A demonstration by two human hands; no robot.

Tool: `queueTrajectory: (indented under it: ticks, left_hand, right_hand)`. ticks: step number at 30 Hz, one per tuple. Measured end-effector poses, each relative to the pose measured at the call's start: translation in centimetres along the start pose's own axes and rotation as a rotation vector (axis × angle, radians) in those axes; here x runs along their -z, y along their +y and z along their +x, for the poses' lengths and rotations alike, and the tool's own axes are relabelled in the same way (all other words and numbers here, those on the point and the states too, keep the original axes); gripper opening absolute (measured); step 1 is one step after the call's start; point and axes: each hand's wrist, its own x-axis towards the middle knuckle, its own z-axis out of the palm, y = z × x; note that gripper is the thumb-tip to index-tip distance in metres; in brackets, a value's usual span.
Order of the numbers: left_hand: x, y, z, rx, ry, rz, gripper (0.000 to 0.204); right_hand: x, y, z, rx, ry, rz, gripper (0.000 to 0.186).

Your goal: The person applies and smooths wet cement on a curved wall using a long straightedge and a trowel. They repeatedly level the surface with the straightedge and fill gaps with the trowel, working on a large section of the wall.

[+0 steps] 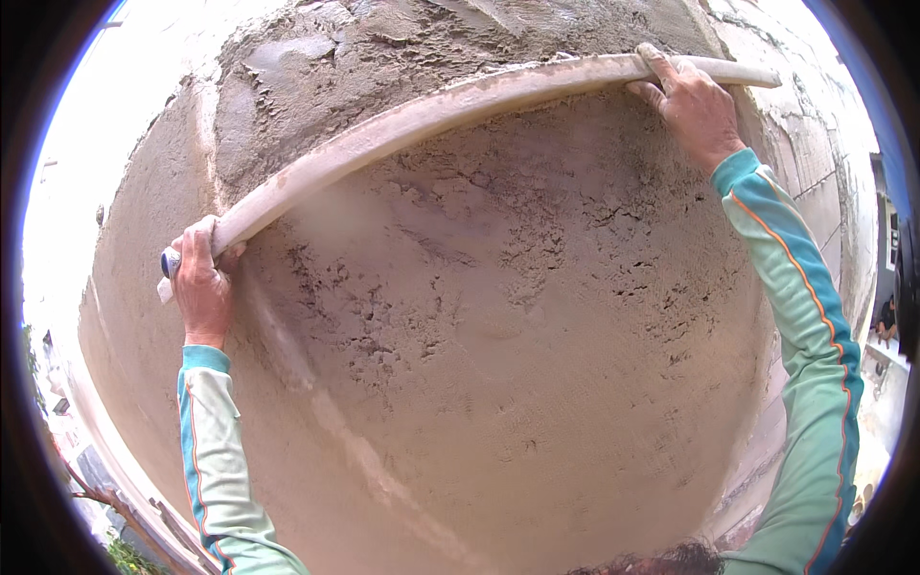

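A long pale straightedge (431, 120) lies across the wet grey plaster (498, 316) of a wall, bent into an arc by the lens. Its left end is gripped by my left hand (203, 287), which wears a ring with a dark stone. Farther up at the right, my right hand (695, 105) is closed round the bar a little short of its other end. Rough, lumpy mortar (383, 48) shows above the bar. Below it the plaster is flatter, with pitted patches. Both arms are raised in green and teal sleeves.
A paler strip (364, 460) runs down the plaster on the left. Bare blockwork (815, 182) borders the plaster at the right. Beyond the wall's right edge, a person (887, 321) sits in the distance. Branches (115, 503) show at the lower left.
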Motion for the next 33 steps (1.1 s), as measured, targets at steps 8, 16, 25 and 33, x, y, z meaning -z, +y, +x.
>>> queueTrajectory:
  ticks: [8, 16, 25, 33]
  left_hand:
    - [-4.1, -6.0, 8.6, 0.201, -0.081, 0.144, 0.042]
    - [-9.0, -13.1, 20.5, 0.235, -0.087, 0.215, 0.059]
    - [-6.7, -8.8, 12.8, 0.244, -0.126, -0.188, 0.074]
    - [-1.3, 0.7, 0.4, 0.047, -0.005, -0.112, 0.045]
  right_hand:
    - [-6.4, 2.2, 14.2, 0.018, 0.148, -0.058, 0.035]
    - [-7.8, 1.1, 21.6, -0.017, 0.109, -0.029, 0.043]
    - [-8.1, 3.2, 14.9, 0.004, 0.147, -0.058, 0.053]
    - [-4.9, 4.6, 1.7, 0.118, 0.137, -0.140, 0.062]
